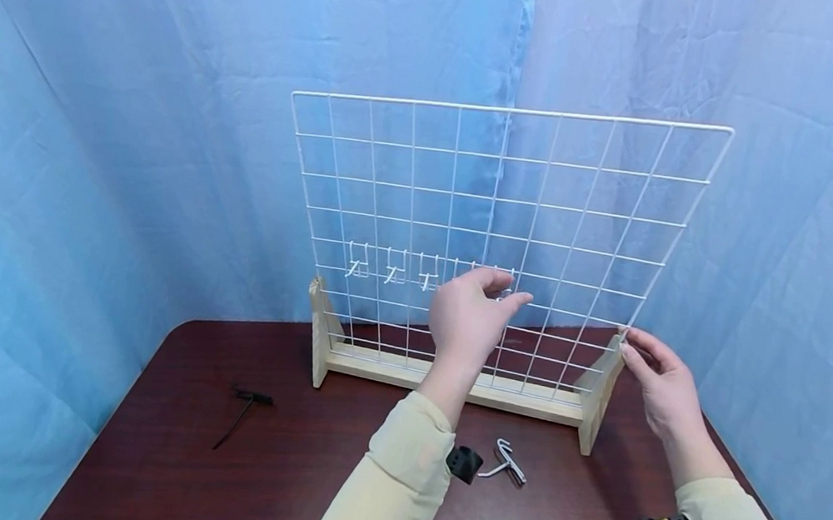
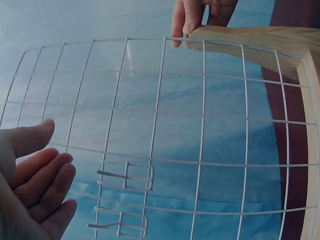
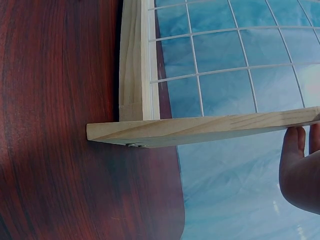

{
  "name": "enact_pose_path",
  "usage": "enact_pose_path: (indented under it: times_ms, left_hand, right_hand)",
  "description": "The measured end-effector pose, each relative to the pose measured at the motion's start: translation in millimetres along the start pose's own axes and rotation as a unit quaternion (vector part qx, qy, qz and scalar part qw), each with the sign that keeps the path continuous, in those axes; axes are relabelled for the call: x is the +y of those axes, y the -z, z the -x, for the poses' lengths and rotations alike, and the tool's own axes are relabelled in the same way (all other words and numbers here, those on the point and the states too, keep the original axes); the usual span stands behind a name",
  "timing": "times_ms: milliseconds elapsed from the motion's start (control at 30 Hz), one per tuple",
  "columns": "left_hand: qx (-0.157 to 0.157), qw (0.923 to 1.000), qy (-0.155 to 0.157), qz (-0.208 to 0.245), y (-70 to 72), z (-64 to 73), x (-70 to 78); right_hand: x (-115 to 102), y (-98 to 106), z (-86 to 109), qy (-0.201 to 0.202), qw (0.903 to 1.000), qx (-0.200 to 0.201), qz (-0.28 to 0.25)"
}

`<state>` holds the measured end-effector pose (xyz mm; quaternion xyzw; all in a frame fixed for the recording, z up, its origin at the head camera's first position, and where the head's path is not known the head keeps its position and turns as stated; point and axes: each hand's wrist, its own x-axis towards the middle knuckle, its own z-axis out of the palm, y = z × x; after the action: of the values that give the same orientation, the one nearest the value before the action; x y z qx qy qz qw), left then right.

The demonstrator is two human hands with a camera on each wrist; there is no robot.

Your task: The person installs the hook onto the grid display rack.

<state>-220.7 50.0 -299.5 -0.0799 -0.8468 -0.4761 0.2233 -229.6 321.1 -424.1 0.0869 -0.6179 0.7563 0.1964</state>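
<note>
A white wire grid panel (image 1: 499, 199) stands upright in a wooden stand (image 1: 406, 368). White hooks (image 1: 395, 275) hang in a row on one of its wires, the right ones partly behind my left hand (image 1: 466, 311). In the left wrist view, that hand's fingers (image 2: 47, 185) are loosely bent with nothing between them, apart from two hooks (image 2: 126, 176). My right hand (image 1: 663, 393) pinches the top of the stand's right wooden end piece (image 3: 200, 127), at the grid's edge. Its fingertips touch the wood's outer side in the right wrist view.
Loose white metal hooks (image 1: 507, 464) lie on the dark red-brown table (image 1: 166, 437) in front of the stand. A thin black hook-like piece (image 1: 248, 399) lies at the left. Blue cloth (image 1: 171, 144) hangs behind and at the sides.
</note>
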Motion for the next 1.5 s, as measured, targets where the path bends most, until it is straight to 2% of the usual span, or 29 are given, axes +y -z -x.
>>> enact_pose_path:
  times_ms: [233,433,667,900,1067,1333,1500]
  left_hand:
    - [-0.008,0.9991,-0.018,0.037,2.2,13.5,1.1]
    - [-0.013,0.9943,-0.035,0.1,3.6,27.3,0.2]
    - [-0.007,0.9857,-0.055,0.159,2.7,39.2,-7.0]
    - [0.002,0.9807,-0.078,0.179,-2.8,57.1,-20.4]
    - [-0.012,0.9809,-0.053,0.187,-15.1,70.5,-35.7]
    - [-0.044,0.986,-0.006,0.16,-38.2,91.1,-65.1]
    - [-0.066,0.9888,0.007,0.133,-51.5,101.3,-85.2]
  right_hand:
    - [0,1,0.0,-0.001,1.0,0.0,0.008]
    - [1,1,-0.2,0.002,1.0,0.0,0.006]
    - [0,0,-0.6,0.002,1.0,0.003,-0.003]
    - [0,1,-0.4,0.001,1.0,0.001,0.003]
    - [1,2,-0.1,0.001,1.0,0.004,0.008]
    - [3,2,0.1,-0.002,0.9995,0.01,0.03]
    - [2,1,-0.4,0.001,0.9995,0.008,0.031]
